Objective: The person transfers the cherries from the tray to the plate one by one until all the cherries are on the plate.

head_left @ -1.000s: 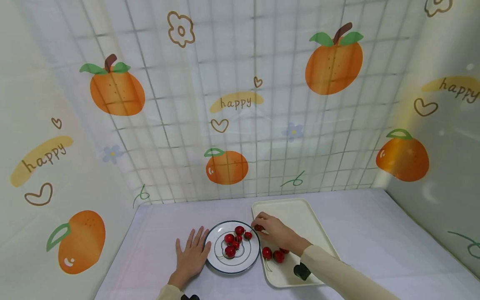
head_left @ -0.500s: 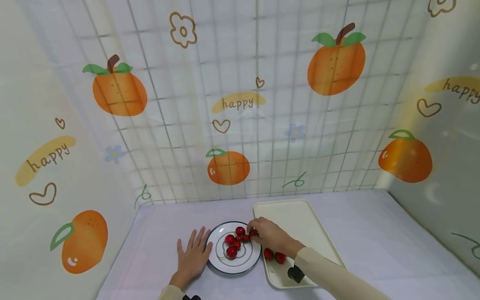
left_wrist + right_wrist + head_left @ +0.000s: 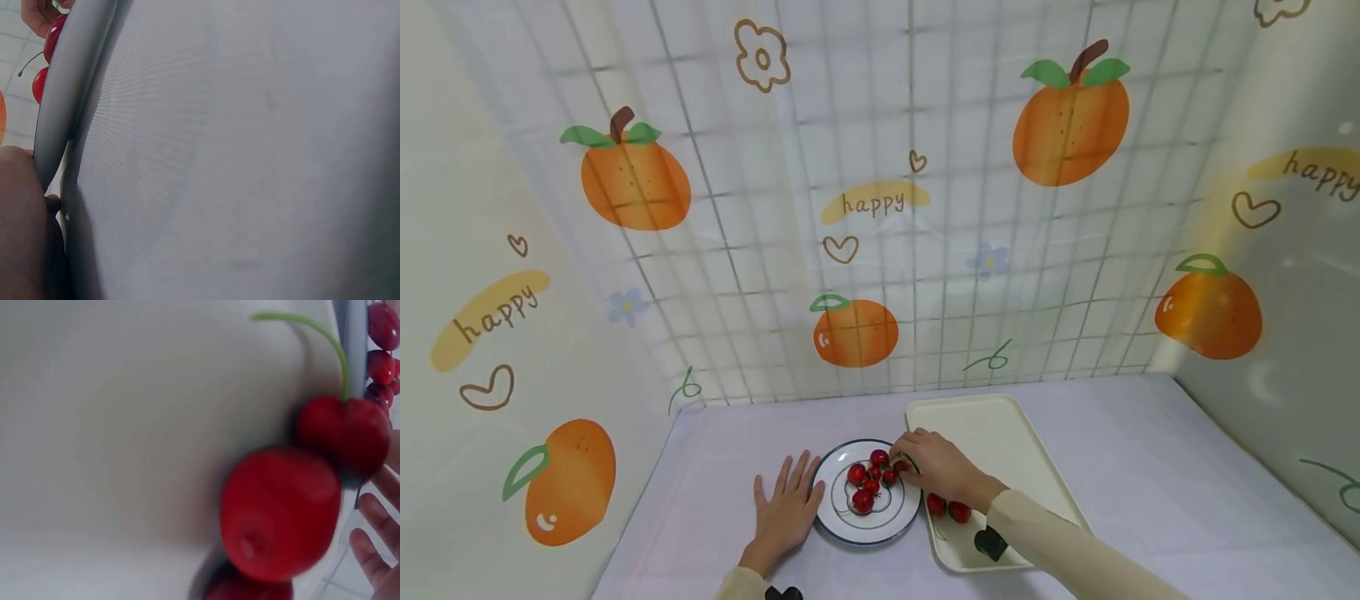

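Observation:
My right hand (image 3: 942,467) reaches over the right rim of a white plate (image 3: 887,527) with a dark blue edge, thumb and index finger pinching a small red cherry (image 3: 902,467), partly hidden by the fingers. Several red cherries lie on the plate, among them a larger one (image 3: 862,501) near its middle. My left hand (image 3: 782,518) lies flat on the table, fingers spread, its thumb at the plate's left rim. Beneath the right forearm, on a cream tray (image 3: 981,421), sit a stemmed cherry (image 3: 344,434) and a rounder red fruit (image 3: 281,512), with another partly visible.
The tray stands right of the plate, its rim close to it. A pale cloth covers the table (image 3: 1112,467). Behind rises a curtain (image 3: 925,275) printed with oranges, and similar sheets hang on both sides.
My right hand has moved left from the tray's left edge to over the plate's right side, carrying the cherry, then nearly stopped. The left hand has stayed in place.

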`<state>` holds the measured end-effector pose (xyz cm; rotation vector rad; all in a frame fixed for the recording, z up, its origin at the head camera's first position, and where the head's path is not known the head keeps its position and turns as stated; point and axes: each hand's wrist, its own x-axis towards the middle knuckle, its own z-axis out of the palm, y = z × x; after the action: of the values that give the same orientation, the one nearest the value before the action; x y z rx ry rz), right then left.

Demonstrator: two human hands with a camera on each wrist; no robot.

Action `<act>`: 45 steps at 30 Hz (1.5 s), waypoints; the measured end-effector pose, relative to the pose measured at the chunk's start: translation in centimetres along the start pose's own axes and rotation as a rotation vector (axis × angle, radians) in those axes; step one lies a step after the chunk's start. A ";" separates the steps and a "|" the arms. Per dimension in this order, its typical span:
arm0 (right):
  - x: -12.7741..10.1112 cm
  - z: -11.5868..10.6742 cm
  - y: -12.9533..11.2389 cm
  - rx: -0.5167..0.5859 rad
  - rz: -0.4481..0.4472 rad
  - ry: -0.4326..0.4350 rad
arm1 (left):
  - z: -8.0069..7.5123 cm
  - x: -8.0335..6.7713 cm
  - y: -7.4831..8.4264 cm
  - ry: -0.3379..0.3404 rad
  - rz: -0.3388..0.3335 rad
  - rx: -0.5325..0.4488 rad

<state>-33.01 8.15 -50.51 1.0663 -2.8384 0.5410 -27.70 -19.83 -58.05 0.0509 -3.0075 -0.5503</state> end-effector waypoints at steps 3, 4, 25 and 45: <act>-0.3 -0.3 0.3 -0.002 0.022 0.000 | -0.2 -0.1 0.2 0.005 0.018 -0.020; -0.4 -0.5 0.3 0.004 0.032 0.000 | -0.4 -0.1 0.3 0.002 0.021 -0.024; -4.5 -2.8 5.2 0.199 -0.035 -0.154 | -0.6 -0.2 0.1 -0.025 0.001 -0.012; -5.0 -2.9 5.3 0.250 -0.120 -0.216 | -0.2 -0.2 0.1 -0.011 0.010 -0.022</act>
<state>-32.84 16.03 -50.33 1.4070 -2.9170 0.8343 -27.54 -19.83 -57.89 0.0310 -3.0104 -0.5846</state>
